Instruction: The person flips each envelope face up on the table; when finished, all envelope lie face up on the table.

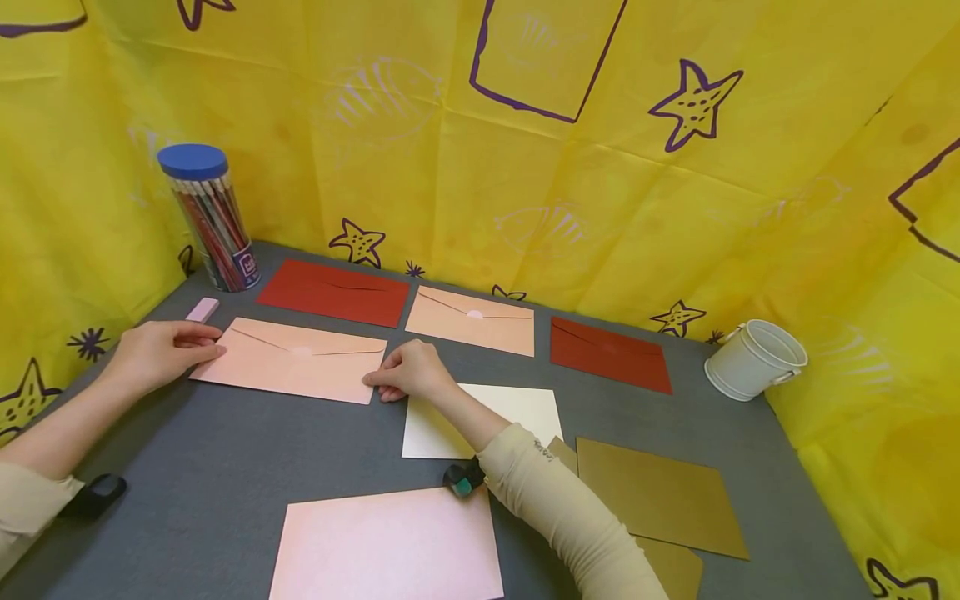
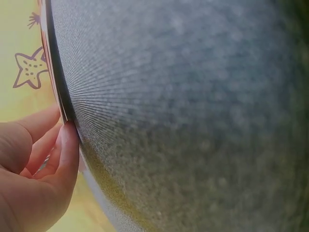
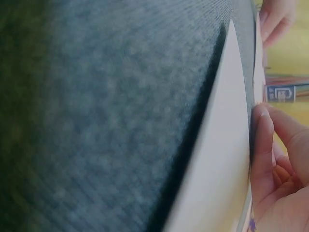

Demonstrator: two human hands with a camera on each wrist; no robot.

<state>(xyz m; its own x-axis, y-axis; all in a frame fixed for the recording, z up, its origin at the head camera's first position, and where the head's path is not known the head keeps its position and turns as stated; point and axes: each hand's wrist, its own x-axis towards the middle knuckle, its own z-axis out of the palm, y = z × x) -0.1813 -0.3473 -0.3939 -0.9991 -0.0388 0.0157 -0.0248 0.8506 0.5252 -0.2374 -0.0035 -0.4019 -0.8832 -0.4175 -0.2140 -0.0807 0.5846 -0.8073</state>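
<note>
Nearest the head camera is your right sleeve point(image 1: 573, 525), slanting in from the lower edge. Behind everything hangs a yellow cloth point(image 1: 450, 175) printed with purple starfish, and below it spreads your grey table point(image 1: 210, 483). Close to you lies a pale pink sheet point(image 1: 386, 546), with overlapping gold envelopes point(image 1: 660, 496) to its right. Between your hands is the pink envelope point(image 1: 288, 371), flap side up, just in front of a red envelope point(image 1: 330, 292). Your right arm partly hides a white sheet point(image 1: 517, 404). Only the head view takes in this layout, plus the white bucket point(image 1: 738, 362) at the far right. Behind your left hand point(image 1: 161, 354) stands a jar of pencils point(image 1: 213, 221); the right wrist view catches just its label. That hand pinches the pink envelope's left end, and the left wrist view reveals the thumb against the edge. Your right hand point(image 1: 412, 371) pinches the opposite end, thumb and forefinger plainest from its own wrist. Smallest, a pale eraser point(image 1: 202, 310) lies near your left fingers.
</note>
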